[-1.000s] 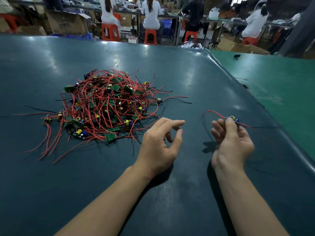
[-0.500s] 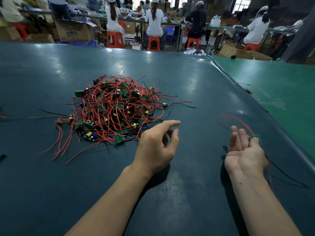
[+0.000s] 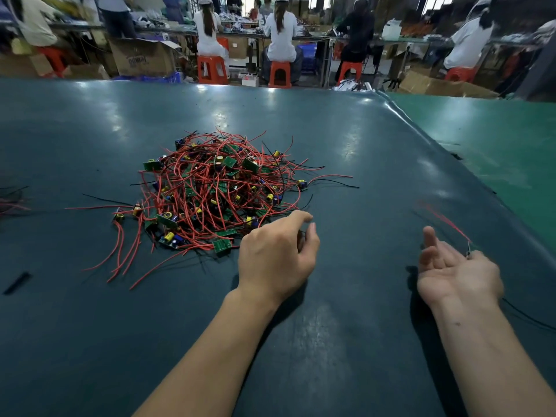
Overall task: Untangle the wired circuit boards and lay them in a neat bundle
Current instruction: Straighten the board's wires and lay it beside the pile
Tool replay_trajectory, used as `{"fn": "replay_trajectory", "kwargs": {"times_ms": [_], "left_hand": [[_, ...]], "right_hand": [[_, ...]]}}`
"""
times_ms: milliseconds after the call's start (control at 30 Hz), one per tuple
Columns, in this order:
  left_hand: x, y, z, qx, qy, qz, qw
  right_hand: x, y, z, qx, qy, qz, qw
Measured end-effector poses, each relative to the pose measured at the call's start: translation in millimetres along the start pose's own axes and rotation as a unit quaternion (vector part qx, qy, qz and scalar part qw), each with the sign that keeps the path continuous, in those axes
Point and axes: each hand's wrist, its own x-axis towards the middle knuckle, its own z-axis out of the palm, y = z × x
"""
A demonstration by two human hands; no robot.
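The step in hand looks like two moves at once: setting one freed board down at the right and going to the pile for the next. To do it well, the right hand (image 3: 451,266) should lay its board flat with the wires running straight along the surface (image 3: 331,341), so later ones can stack parallel. The left hand (image 3: 276,254) should take a board at the pile's near edge and draw it out slowly, not yank a buried one.

The tangled pile (image 3: 222,194) lies left of centre on the surface. The left hand hovers at its near right edge, fingers (image 3: 301,216) loosely curled and holding nothing, just short of the nearest red wires. The right hand lies palm up, fingers released; a small board (image 3: 469,249) with blurred red wires (image 3: 445,219) sits at its far right edge, touching or just beside the hand; I cannot tell which.
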Motion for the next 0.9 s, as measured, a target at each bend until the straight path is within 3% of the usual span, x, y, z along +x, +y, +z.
{"fn": "replay_trajectory", "kwargs": {"times_ms": [167,467,567,633,800,900], "left_hand": [[0,3,1,-0.006,-0.001,0.003,1.000],[-1,4,2,-0.004,-0.011,-0.010,1.000],[2,4,-1,0.065,0.041,-0.024,0.997],[7,-3,-2,0.128,0.081,-0.030,0.988],[8,-25,4,0.236,-0.117,-0.140,0.954],[8,-26,3,0.219,-0.109,-0.144,0.959]], "right_hand": [[0,-3,-1,-0.003,-0.016,0.035,0.999],[0,-1,1,-0.057,-0.029,0.018,0.998],[-2,2,2,-0.119,-0.051,-0.012,0.991],[-5,12,6,-0.210,-0.084,-0.071,0.972],[-16,41,6,-0.389,-0.195,-0.235,0.869],[-20,51,4,-0.465,-0.246,-0.271,0.806]]}}
